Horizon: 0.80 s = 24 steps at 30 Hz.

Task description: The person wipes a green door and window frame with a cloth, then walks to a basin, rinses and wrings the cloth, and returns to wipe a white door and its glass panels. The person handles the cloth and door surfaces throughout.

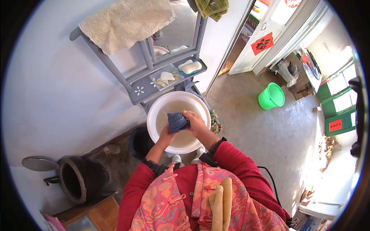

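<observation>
Both my hands hold a bunched blue-grey cloth [177, 122] above a white basin [150, 131] of cloudy water [185, 141]. My left hand [167, 136] grips it from below and to the left, its fingers partly hidden behind the cloth. At the cloth's right side, my right hand [195, 122] pinches it between thumb and fingers. The basin rests on a grey washstand [136, 93], whose shelf holds a dish with two white soap bars [191, 67] and a clear tray of soap pieces [166, 78]. Another grey cloth [188, 86] hangs behind the basin's rim.
A cream towel [127, 24] and a green cloth [212, 8] hang over the mirror [179, 29]. Left of the basin stands a dark bucket [140, 143], with a large dark jar [86, 180] farther left. A green bucket [271, 96] sits on the floor at right, near an open door [254, 37].
</observation>
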Motion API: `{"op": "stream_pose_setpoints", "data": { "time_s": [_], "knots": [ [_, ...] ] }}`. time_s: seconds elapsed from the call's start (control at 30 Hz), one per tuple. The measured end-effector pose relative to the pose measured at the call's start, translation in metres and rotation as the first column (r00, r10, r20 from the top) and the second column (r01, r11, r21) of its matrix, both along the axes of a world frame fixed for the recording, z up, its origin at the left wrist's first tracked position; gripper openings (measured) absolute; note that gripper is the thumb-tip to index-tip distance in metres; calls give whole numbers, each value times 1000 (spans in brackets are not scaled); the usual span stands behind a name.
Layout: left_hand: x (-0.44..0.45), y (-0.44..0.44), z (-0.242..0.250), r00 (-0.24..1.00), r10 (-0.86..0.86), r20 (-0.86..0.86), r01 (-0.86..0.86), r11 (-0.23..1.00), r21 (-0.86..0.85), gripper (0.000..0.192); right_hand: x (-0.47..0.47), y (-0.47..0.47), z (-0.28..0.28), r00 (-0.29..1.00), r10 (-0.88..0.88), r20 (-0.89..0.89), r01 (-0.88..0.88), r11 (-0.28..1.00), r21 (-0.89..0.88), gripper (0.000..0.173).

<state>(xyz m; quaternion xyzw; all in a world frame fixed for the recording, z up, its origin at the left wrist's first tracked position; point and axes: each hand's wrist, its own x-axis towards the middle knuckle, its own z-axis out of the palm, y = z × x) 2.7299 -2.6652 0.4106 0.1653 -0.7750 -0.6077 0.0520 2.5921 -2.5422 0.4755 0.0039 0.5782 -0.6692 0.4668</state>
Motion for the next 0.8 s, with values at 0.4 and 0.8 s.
{"op": "stream_pose_setpoints", "data": {
  "time_s": [0.4,0.8],
  "knots": [
    [-12,-2,48,984,-169,-54,104,306,946,79,-9,-16,32,496,363,-789,-256,929,267,32],
    [-22,27,21,971,126,202,-34,914,-405,27,2,-33,1,199,785,-587,-14,601,799,35]
  ]
}}
